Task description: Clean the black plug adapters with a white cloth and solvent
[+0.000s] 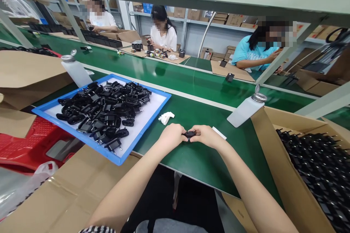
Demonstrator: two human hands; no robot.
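Small black plastic plug part (189,134) sits pinched between left hand (171,135) and right hand (205,135), fingers curled tight around it above the green desk (197,160); its shape mostly hidden.

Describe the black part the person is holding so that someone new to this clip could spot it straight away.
Start at the blue tray heaped with black plug parts on the green table, then look right, past the crumpled white cloth. There the left hand and right hand meet around one small black plug part. It alone is lifted clear and pinched between fingers, not lying in a pile.
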